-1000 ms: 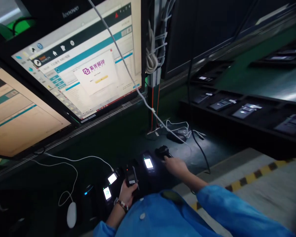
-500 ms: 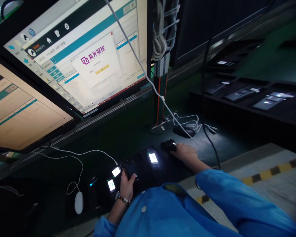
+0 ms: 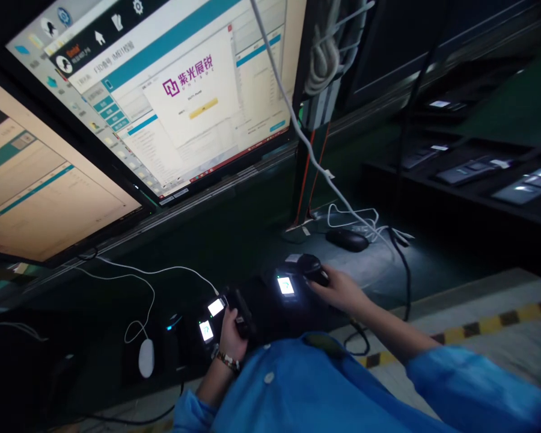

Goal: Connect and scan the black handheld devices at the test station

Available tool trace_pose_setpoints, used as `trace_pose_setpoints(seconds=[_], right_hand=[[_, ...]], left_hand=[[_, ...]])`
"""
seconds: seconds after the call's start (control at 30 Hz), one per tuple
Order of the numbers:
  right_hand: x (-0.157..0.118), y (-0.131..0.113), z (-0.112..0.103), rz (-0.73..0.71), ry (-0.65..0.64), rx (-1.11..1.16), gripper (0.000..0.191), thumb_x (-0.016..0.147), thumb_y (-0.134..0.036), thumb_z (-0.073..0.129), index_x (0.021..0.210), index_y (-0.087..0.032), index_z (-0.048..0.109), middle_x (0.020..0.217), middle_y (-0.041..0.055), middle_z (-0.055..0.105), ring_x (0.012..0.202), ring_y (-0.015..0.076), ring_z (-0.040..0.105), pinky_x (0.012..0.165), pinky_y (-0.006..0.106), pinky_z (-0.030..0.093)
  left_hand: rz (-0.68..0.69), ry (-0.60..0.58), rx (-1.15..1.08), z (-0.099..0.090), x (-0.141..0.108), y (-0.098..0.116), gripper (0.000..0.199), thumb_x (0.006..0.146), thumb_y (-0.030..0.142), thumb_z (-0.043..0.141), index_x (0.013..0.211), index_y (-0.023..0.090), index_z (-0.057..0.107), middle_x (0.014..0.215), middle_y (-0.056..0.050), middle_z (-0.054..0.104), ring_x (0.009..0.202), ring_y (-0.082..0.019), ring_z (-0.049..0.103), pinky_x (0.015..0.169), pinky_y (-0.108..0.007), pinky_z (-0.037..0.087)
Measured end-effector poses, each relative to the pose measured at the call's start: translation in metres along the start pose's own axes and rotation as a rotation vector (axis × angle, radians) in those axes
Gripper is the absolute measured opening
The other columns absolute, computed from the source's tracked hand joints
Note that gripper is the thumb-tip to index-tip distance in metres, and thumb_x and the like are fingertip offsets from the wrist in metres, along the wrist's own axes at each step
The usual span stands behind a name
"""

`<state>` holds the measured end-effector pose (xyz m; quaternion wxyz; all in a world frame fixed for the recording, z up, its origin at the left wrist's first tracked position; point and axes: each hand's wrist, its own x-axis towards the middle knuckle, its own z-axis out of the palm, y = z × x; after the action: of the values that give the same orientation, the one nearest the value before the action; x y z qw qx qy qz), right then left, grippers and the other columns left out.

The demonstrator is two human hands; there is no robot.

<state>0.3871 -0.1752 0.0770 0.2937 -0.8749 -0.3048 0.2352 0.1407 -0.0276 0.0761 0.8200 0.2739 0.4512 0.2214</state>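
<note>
My right hand [image 3: 342, 291] is closed around the handle of a black barcode scanner [image 3: 314, 267], its head pointing left. Just below and left of that head, a small phone with a lit screen [image 3: 285, 285] lies on the dark bench. My left hand [image 3: 233, 340] is wrapped round a dark phone [image 3: 243, 313], whose outline is mostly lost in shadow. Beside this hand are two more lit phones, an upper one [image 3: 216, 307] with a white cable at its top and a lower one [image 3: 206, 330].
Two monitors, a right one [image 3: 193, 108] and a left one [image 3: 40, 180], stand behind the bench. A white mouse [image 3: 146, 359] lies left, a black mouse [image 3: 348, 239] right. Trays hold several phones [image 3: 473, 169] at far right. A white cable [image 3: 309, 144] hangs across the view.
My right hand has brought the scanner left, close to the lit phone on the bench. My left hand keeps hold of the dark phone, which is turned slightly. The view has shifted a little.
</note>
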Motion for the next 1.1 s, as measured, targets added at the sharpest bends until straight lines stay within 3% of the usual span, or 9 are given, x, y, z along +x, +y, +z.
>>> trace_pose_setpoints(seconds=[0.1,0.2,0.33,0.5,0.6,0.7,0.87,1.1], right_hand=[[-0.034,-0.034,-0.001,-0.18,-0.096,0.277,0.035,0.08,-0.038,0.051,0.106,-0.016,0.058,0.091,0.0104,0.072,0.081,0.0237,0.067,0.068,0.032,0.052],[-0.06,-0.064,-0.001,-0.278,-0.224,0.451,0.038,0.082,-0.04,0.053,0.111,-0.016,0.058,0.098,0.0099,0.071,0.087,0.0236,0.068,0.075,0.035,0.056],[-0.076,-0.086,-0.002,-0.323,-0.247,0.576,0.047,0.083,-0.036,0.055,0.125,-0.016,0.052,0.115,0.0112,0.067,0.106,0.0242,0.064,0.092,0.039,0.053],[-0.083,-0.095,-0.006,-0.28,-0.33,0.644,0.048,0.082,-0.034,0.057,0.126,-0.017,0.052,0.119,0.0111,0.066,0.118,0.0257,0.058,0.1,0.043,0.049],[-0.085,-0.098,-0.009,-0.249,-0.378,0.682,0.047,0.081,-0.034,0.057,0.124,-0.016,0.054,0.118,0.0118,0.066,0.12,0.0266,0.057,0.103,0.046,0.046],[-0.088,-0.101,-0.011,-0.221,-0.387,0.707,0.048,0.08,-0.035,0.057,0.123,-0.014,0.055,0.116,0.0128,0.067,0.119,0.0268,0.057,0.103,0.046,0.046],[-0.092,-0.103,-0.015,-0.194,-0.392,0.717,0.049,0.079,-0.036,0.058,0.123,-0.014,0.055,0.117,0.0127,0.067,0.118,0.0262,0.058,0.102,0.044,0.047],[-0.094,-0.095,-0.014,-0.187,-0.372,0.716,0.053,0.08,-0.043,0.06,0.124,-0.015,0.054,0.119,0.0122,0.066,0.113,0.0258,0.061,0.099,0.042,0.05]], left_hand=[[-0.096,-0.124,-0.135,0.006,-0.005,0.011,0.043,0.066,0.054,0.07,0.076,0.015,0.056,0.062,0.0,0.054,0.049,-0.008,0.044,0.046,-0.021,0.034],[-0.18,-0.277,-0.299,0.015,-0.01,0.022,0.04,0.063,0.046,0.076,0.081,0.015,0.058,0.067,0.0,0.054,0.049,-0.005,0.04,0.046,-0.017,0.033],[-0.155,-0.218,-0.338,0.022,-0.012,0.03,0.033,0.069,0.032,0.067,0.096,0.015,0.063,0.081,-0.004,0.061,0.066,-0.012,0.055,0.063,-0.025,0.047],[-0.128,-0.143,-0.204,0.017,-0.01,0.026,0.053,0.059,0.015,0.06,0.112,0.016,0.063,0.088,-0.005,0.066,0.074,-0.016,0.06,0.074,-0.033,0.05],[-0.125,-0.195,-0.085,0.012,-0.01,0.018,0.068,0.053,0.006,0.058,0.12,0.02,0.06,0.097,-0.004,0.069,0.081,-0.018,0.063,0.082,-0.037,0.051],[-0.099,-0.266,0.041,0.01,-0.012,0.011,0.076,0.048,0.001,0.058,0.121,0.019,0.059,0.092,-0.004,0.071,0.085,-0.021,0.065,0.087,-0.042,0.051],[-0.072,-0.3,0.155,0.01,-0.013,0.005,0.062,0.04,0.0,0.054,0.1,0.014,0.068,0.073,-0.003,0.071,0.081,-0.025,0.067,0.087,-0.045,0.05],[-0.069,-0.321,0.176,0.003,-0.014,0.006,0.047,0.041,0.001,0.053,0.083,0.012,0.07,0.074,-0.005,0.07,0.085,-0.025,0.066,0.089,-0.043,0.049]])
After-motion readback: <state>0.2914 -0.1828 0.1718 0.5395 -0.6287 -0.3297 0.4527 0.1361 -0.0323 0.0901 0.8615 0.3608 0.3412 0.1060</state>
